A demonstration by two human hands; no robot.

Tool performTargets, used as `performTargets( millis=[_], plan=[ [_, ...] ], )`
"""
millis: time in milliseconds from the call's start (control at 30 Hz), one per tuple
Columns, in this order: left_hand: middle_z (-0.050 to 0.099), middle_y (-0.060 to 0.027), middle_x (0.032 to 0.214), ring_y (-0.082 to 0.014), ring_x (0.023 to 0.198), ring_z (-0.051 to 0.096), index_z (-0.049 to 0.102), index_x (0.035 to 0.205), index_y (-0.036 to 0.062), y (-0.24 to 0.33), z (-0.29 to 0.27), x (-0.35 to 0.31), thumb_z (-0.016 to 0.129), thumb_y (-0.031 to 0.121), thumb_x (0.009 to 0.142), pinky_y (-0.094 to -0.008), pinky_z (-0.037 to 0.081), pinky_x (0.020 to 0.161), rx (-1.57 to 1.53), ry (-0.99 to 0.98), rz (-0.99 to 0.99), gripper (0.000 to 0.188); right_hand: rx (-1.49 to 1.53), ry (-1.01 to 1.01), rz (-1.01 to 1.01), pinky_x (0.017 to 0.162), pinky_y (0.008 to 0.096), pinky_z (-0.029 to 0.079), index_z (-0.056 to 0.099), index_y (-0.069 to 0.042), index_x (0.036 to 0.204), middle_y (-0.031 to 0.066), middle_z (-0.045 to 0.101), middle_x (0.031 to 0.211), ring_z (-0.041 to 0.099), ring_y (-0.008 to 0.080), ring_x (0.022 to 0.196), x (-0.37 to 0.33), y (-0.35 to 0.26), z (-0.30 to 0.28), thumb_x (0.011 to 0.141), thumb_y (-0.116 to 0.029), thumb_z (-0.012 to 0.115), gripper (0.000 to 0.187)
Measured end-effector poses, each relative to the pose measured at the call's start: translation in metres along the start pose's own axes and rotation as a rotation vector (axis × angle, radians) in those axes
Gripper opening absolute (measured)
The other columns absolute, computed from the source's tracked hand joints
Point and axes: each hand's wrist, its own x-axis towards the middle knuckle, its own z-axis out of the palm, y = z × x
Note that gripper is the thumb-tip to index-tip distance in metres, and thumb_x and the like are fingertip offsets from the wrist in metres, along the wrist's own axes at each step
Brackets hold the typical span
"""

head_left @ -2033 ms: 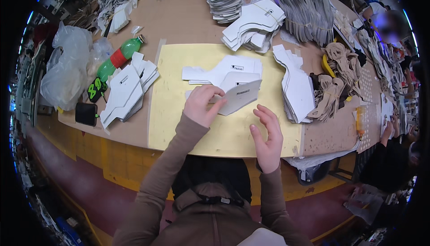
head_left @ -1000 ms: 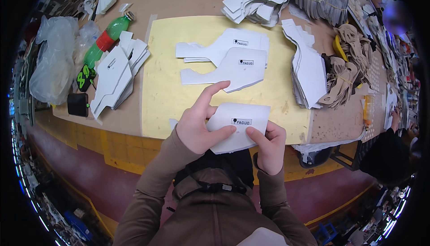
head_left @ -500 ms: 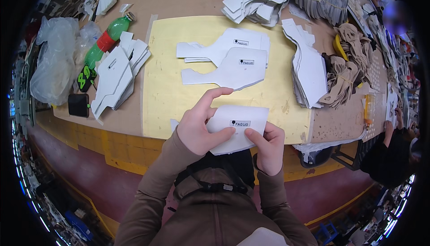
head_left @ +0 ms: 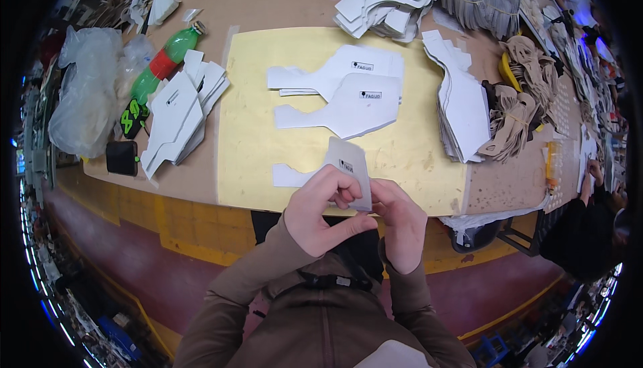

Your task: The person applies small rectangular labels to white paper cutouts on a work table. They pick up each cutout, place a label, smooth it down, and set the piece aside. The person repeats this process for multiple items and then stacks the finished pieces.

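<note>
A white cut piece (head_left: 349, 161) with a small dark printed mark is tilted up on its side between my hands, its narrow tail showing left of them. My left hand (head_left: 321, 210) is closed at the piece, fingers curled against its left side, thumb stretched out below. At the lower right edge, my right hand (head_left: 400, 226) pinches the piece; some of its fingertips are hidden. Just beyond lie matching white pieces: a front one (head_left: 355, 108) partly covers a small stack (head_left: 335, 73) on the yellow sheet (head_left: 254, 140).
Further white stacks stand left (head_left: 175, 116) and right (head_left: 462, 106). A green bottle (head_left: 179, 45), a black phone (head_left: 122, 158) and a plastic bag (head_left: 84, 93) lie at the left. Tan bundles (head_left: 512, 120) sit at the right, near another person's arm (head_left: 586, 190).
The held piece has turned from facing me to a steep sideways tilt. My left thumb has come off its front, and the left fingers have curled in. My right hand has shifted slightly lower.
</note>
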Motion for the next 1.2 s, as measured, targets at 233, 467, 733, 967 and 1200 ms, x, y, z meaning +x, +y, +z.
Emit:
performTargets(
  millis=[233,467,733,967,1200],
  plan=[
    [0.058,-0.0069,0.101,-0.0128,0.093,0.063,0.058,0.104,-0.0025,-0.003,-0.006,-0.011,0.067,-0.001,0.092,-0.0275,0.055,0.083,-0.159,0.066,-0.119,0.015,-0.408,-0.063,-0.133,0.081,0.0283,0.054,0.065,0.003,0.123,0.0154,0.064,0.119,0.066,0.0184,0.096,0.001,-0.002,0.013,0.091,0.007,0.062,0.032],
    [0.067,-0.0083,0.098,-0.0101,0.089,0.067,0.063,0.105,-0.0046,-0.019,-0.010,-0.020,0.063,0.001,0.095,-0.0234,0.055,0.079,-0.201,0.100,-0.151,0.011,-0.530,0.042,-0.208,0.078,0.0277,0.053,0.068,0.004,0.113,0.0143,0.068,0.109,0.065,0.0158,0.086,0.001,0.003,0.020,0.082,0.010,0.071,0.032],
    [0.070,-0.0068,0.096,-0.0083,0.087,0.068,0.065,0.102,-0.0058,-0.024,-0.005,-0.024,0.065,0.001,0.095,-0.0212,0.054,0.077,-0.377,0.078,-0.260,0.009,-0.516,0.130,-0.229,0.076,0.0291,0.054,0.070,0.003,0.104,0.0127,0.069,0.097,0.068,0.0191,0.087,0.000,0.006,0.019,0.083,0.007,0.072,0.021],
    [0.068,-0.0074,0.094,-0.0099,0.085,0.068,0.065,0.099,-0.0051,-0.018,-0.003,-0.019,0.066,-0.002,0.092,-0.0225,0.054,0.076,-0.220,0.125,-0.130,0.008,-0.552,0.096,-0.254,0.076,0.0285,0.055,0.072,0.003,0.101,0.0122,0.069,0.097,0.069,0.0199,0.087,0.001,0.000,0.020,0.084,0.007,0.071,0.017],
    [0.067,-0.0113,0.092,-0.0214,0.077,0.068,0.065,0.098,-0.0025,-0.011,-0.002,-0.014,0.067,-0.001,0.087,-0.0287,0.054,0.070,0.199,0.105,0.072,0.011,-0.773,0.133,-0.399,0.071,0.0299,0.057,0.071,0.002,0.100,0.0129,0.071,0.096,0.071,0.0231,0.081,0.000,0.000,0.021,0.080,0.005,0.075,0.020]
  ],
)
